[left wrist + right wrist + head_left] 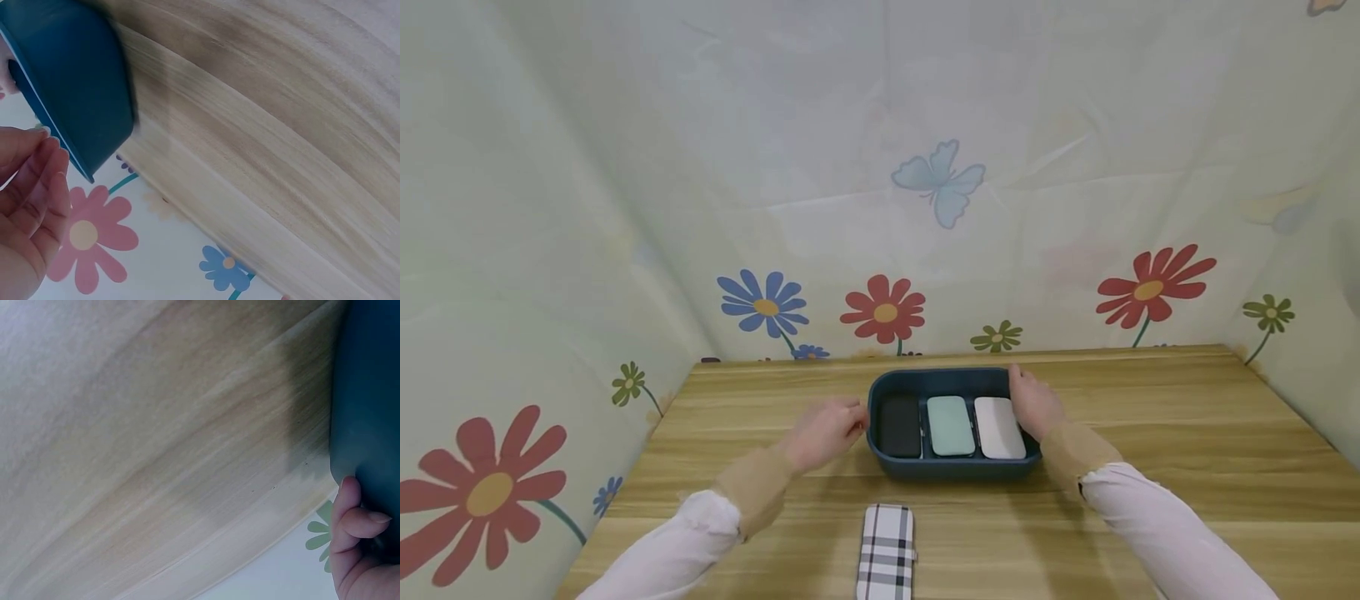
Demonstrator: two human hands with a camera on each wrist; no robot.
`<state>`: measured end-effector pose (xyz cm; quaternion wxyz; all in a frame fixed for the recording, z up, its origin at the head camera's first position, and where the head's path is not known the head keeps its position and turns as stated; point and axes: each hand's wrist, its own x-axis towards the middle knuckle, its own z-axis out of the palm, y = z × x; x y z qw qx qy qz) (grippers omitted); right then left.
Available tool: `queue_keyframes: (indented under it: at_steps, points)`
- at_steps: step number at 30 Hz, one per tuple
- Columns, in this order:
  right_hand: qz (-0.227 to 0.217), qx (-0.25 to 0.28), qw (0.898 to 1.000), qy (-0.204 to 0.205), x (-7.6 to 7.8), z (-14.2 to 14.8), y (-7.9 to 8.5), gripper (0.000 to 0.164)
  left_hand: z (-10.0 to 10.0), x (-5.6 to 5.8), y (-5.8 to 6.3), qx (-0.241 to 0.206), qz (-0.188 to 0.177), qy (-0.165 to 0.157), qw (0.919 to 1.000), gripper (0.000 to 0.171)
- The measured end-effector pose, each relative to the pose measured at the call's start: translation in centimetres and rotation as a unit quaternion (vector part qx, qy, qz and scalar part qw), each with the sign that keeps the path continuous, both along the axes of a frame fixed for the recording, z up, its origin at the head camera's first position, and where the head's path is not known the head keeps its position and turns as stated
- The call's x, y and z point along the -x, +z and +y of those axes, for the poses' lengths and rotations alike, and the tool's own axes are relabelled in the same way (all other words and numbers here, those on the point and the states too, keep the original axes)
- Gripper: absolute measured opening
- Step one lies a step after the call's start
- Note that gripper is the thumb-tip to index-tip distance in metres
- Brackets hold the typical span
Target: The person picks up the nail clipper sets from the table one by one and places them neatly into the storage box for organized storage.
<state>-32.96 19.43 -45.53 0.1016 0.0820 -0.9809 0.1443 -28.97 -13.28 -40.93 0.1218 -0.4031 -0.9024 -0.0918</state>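
Observation:
A dark blue oblong plastic bin (958, 471) is between my hands over the wooden table. My left hand (830, 432) pinches its left end, thumb and curled fingertips (57, 150) together right at the rim. At the opposite end, my right hand (1036, 404) grips the wall, with fingers (350, 494) bent against the outside in the right wrist view. Inside lie three flat rounded cases side by side: a black one (899, 425), a pale mint one (951, 425) and a white one (1000, 427).
A black-and-white plaid case (886, 550) lies on the wooden table (775, 533) in front of the bin, cut off by the lower frame edge. Behind the table hangs a white cloth (805, 225) printed with flowers and a butterfly.

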Motion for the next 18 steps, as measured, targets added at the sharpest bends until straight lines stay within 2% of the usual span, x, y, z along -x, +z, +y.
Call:
queue_keyframes:
  at_steps: [6,10,14,18]
  points:
    - [-0.001,0.004,1.0,0.0,0.0,-0.1,0.1,0.017,-0.2,-0.6,-0.4,-0.004,-0.01,-0.014,0.9999,0.007]
    - [-0.001,-0.001,1.0,-0.001,0.1,0.0,-0.1,0.017,-0.3,-1.0,-0.6,-0.002,-0.02,-0.01,0.9997,0.005]
    - [0.002,-0.001,1.0,0.0,0.2,0.0,-0.2,0.018,-0.2,-1.4,-0.6,0.011,-0.038,-0.006,0.9992,0.005]
    - [0.0,0.004,1.0,0.002,0.1,0.0,-0.1,0.019,-0.1,-1.9,-0.8,0.023,-0.035,-0.021,0.9989,0.004]
